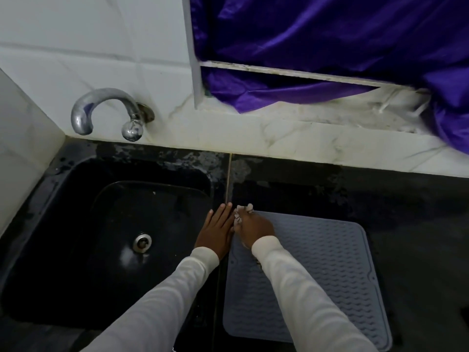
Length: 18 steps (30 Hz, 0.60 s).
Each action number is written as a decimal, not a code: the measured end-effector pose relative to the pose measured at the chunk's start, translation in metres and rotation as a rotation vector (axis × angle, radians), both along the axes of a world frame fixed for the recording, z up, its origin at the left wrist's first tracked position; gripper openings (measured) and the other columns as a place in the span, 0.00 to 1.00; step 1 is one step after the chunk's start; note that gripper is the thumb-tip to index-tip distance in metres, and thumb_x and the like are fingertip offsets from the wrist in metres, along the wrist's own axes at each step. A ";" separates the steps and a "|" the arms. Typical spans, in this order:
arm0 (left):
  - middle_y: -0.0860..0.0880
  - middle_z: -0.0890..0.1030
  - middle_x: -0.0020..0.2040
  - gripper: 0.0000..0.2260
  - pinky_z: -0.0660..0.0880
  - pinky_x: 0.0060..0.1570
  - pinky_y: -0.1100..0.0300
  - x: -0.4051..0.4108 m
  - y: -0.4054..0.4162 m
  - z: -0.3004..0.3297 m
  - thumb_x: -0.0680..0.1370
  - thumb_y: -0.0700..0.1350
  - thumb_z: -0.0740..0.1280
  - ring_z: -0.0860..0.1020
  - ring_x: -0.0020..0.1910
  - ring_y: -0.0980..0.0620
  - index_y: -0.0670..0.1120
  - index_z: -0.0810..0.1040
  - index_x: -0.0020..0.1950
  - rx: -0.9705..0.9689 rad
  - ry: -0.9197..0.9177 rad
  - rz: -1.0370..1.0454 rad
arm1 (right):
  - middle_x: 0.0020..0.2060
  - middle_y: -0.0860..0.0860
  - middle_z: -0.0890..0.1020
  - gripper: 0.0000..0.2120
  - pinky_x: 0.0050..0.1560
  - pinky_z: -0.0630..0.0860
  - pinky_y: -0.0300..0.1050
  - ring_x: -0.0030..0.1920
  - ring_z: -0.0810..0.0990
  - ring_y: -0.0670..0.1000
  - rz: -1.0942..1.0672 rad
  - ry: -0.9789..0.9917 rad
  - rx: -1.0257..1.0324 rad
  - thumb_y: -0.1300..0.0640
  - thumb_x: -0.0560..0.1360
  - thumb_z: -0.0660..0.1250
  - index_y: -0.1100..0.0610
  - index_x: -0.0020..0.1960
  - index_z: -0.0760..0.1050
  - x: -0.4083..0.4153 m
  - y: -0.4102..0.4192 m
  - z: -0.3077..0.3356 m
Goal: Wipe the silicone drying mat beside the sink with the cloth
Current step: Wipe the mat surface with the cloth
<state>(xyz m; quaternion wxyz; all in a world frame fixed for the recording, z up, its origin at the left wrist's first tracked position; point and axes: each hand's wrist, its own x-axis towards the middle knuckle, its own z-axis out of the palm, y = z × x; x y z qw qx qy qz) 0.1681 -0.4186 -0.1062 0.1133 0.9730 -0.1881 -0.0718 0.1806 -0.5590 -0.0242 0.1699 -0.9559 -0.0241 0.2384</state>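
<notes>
A grey ribbed silicone drying mat (pixel 317 270) lies flat on the black counter, just right of the sink (pixel 76 224). My right hand (pixel 253 228) sits on the mat's far left corner and grips a white patterned cloth (pixel 242 212), which shows past the fingers and a little under the wrist. My left hand (pixel 218 229) lies flat with straight fingers on the counter strip between sink and mat, touching the mat's left edge. Both arms wear white sleeves.
A chrome tap (pixel 106 113) juts from the tiled wall above the sink, whose drain (pixel 142 242) is in the basin. A purple curtain (pixel 330 47) hangs over the window ledge at the back. Wet black counter (pixel 406 212) extends behind and right of the mat.
</notes>
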 end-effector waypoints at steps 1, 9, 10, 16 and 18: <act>0.52 0.42 0.79 0.25 0.33 0.74 0.52 0.000 0.000 -0.001 0.84 0.49 0.50 0.39 0.77 0.51 0.50 0.47 0.79 -0.015 -0.003 0.001 | 0.72 0.57 0.68 0.28 0.63 0.71 0.50 0.67 0.72 0.58 0.020 0.017 -0.010 0.49 0.80 0.58 0.52 0.78 0.55 0.000 0.000 0.002; 0.51 0.48 0.80 0.25 0.37 0.75 0.52 -0.001 0.003 0.004 0.83 0.47 0.53 0.44 0.79 0.50 0.51 0.51 0.79 -0.121 -0.001 0.006 | 0.70 0.59 0.71 0.29 0.56 0.74 0.50 0.60 0.77 0.60 0.158 0.101 -0.138 0.49 0.81 0.55 0.53 0.79 0.50 -0.011 0.004 0.009; 0.51 0.48 0.80 0.25 0.38 0.76 0.51 0.000 0.003 0.004 0.83 0.47 0.53 0.44 0.79 0.50 0.50 0.51 0.79 -0.125 0.007 0.003 | 0.70 0.59 0.71 0.28 0.56 0.74 0.50 0.60 0.77 0.60 0.175 0.102 -0.152 0.49 0.82 0.54 0.53 0.79 0.51 -0.013 0.004 0.010; 0.50 0.45 0.80 0.25 0.37 0.76 0.52 -0.001 0.004 0.005 0.84 0.48 0.50 0.43 0.79 0.51 0.50 0.47 0.79 -0.072 0.002 -0.002 | 0.76 0.60 0.61 0.28 0.63 0.70 0.50 0.68 0.71 0.60 0.260 0.163 -0.225 0.49 0.83 0.52 0.54 0.79 0.47 -0.032 0.006 0.019; 0.50 0.46 0.80 0.24 0.38 0.76 0.52 -0.002 0.002 0.005 0.84 0.48 0.50 0.44 0.79 0.50 0.50 0.47 0.79 -0.064 -0.008 0.014 | 0.76 0.60 0.61 0.28 0.64 0.70 0.51 0.69 0.70 0.60 0.276 0.167 -0.244 0.50 0.83 0.51 0.55 0.79 0.46 -0.042 0.008 0.018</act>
